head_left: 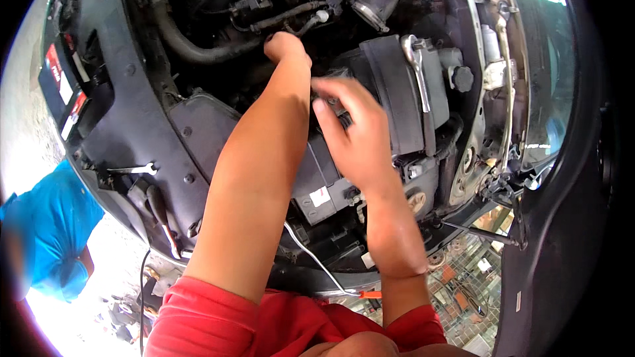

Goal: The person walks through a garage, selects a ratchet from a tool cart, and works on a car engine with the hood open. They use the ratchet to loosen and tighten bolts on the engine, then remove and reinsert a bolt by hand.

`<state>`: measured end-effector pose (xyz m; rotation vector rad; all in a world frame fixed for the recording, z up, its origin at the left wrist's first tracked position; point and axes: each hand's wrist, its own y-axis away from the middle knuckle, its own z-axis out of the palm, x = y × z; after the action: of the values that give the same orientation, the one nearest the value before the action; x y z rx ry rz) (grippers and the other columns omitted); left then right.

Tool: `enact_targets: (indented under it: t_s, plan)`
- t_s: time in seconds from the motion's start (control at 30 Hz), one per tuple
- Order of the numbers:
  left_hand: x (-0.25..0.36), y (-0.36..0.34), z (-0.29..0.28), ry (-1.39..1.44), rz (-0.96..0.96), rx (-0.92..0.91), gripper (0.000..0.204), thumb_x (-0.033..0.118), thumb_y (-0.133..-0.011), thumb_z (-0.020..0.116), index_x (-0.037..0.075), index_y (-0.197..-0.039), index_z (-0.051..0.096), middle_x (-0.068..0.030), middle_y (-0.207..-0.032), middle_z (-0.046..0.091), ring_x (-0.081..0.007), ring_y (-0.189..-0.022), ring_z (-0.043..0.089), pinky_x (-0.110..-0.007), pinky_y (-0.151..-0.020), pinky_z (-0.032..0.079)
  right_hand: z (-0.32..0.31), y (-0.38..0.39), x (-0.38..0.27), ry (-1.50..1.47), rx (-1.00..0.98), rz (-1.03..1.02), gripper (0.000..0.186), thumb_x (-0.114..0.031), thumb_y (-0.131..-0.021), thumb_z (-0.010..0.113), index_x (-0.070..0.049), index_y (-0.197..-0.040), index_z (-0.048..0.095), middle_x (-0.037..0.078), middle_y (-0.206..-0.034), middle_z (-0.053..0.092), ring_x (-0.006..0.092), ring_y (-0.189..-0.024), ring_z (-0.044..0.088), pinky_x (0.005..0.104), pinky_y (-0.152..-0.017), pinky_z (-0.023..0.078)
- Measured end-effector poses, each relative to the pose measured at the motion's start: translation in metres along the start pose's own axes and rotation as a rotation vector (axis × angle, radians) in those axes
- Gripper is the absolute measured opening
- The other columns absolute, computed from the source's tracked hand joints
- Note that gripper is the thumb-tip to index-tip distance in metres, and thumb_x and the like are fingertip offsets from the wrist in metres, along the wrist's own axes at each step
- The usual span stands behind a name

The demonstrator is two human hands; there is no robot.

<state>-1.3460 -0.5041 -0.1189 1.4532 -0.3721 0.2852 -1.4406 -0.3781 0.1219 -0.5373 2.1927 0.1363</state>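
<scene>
My left hand reaches deep into the car's engine bay, beside a black hose and a thin pipe. Its fingers dip out of sight among dark parts, so I cannot tell what they touch. My right hand hovers over a black box, possibly the battery, just right of my left forearm. Thumb and forefinger are spread, slightly blurred, and no object shows between them. A combination wrench rests on the black housing to the right of this hand.
On the front panel lie an open-ended wrench and a dark-handled tool. A bent metal rod with an orange end crosses the near edge. A person in a blue shirt is at left. The raised hood stands at right.
</scene>
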Motion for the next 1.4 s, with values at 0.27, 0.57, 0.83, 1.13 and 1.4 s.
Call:
enact_targets:
  t_s: [0.27,0.57,0.83,1.13,1.4]
  plan:
    - [0.068,0.152,-0.072,-0.219,-0.080,-0.512,0.031,0.023,-0.099,0.047,-0.002,-0.113,0.059,-0.0170,-0.103,0.068,-0.0292,-0.088,0.069,-0.039,-0.079,0.059,-0.025,0.125,-0.063,-0.626,0.160,0.497,0.027,-0.006,-0.098,0.057,0.001,-0.125,0.059,0.008,-0.105,0.067,0.0133,-0.093,0.064,0.0272,-0.081,0.050]
    - [0.138,0.313,-0.412,-1.062,1.374,-1.248,0.041,0.019,-0.094,0.061,0.000,-0.129,0.055,-0.0205,-0.120,0.064,-0.0385,-0.104,0.065,-0.043,-0.089,0.054,0.012,0.256,-0.127,-0.779,0.116,0.398,0.026,-0.005,-0.097,0.058,0.003,-0.122,0.056,0.009,-0.108,0.064,0.0116,-0.092,0.062,0.0255,-0.081,0.051]
    - [0.154,0.323,-0.549,-1.235,1.549,-1.030,0.054,0.021,-0.090,0.066,-0.008,-0.133,0.050,-0.0247,-0.127,0.060,-0.0377,-0.112,0.063,-0.041,-0.094,0.053,0.052,0.335,-0.168,-0.785,-0.209,0.427,0.018,-0.001,-0.093,0.066,0.001,-0.108,0.058,0.007,-0.103,0.066,0.0119,-0.097,0.064,0.0261,-0.084,0.053]
    - [0.131,0.347,-0.574,-1.241,1.492,-1.049,0.059,0.019,-0.089,0.067,-0.005,-0.139,0.046,-0.0245,-0.128,0.059,-0.0384,-0.109,0.063,-0.043,-0.091,0.053,0.048,0.368,-0.149,-1.137,-0.245,0.380,0.018,-0.002,-0.092,0.067,-0.003,-0.106,0.056,0.007,-0.099,0.065,0.0141,-0.091,0.065,0.0280,-0.082,0.053]
    - [0.142,0.346,-0.539,-1.393,1.656,-1.136,0.060,0.026,-0.087,0.069,0.001,-0.137,0.050,-0.0202,-0.112,0.066,-0.0358,-0.092,0.066,-0.043,-0.080,0.054,0.038,0.365,-0.131,-1.080,-0.109,0.392,0.027,0.001,-0.093,0.055,0.004,-0.120,0.059,0.006,-0.097,0.065,0.0115,-0.085,0.062,0.0260,-0.077,0.052]
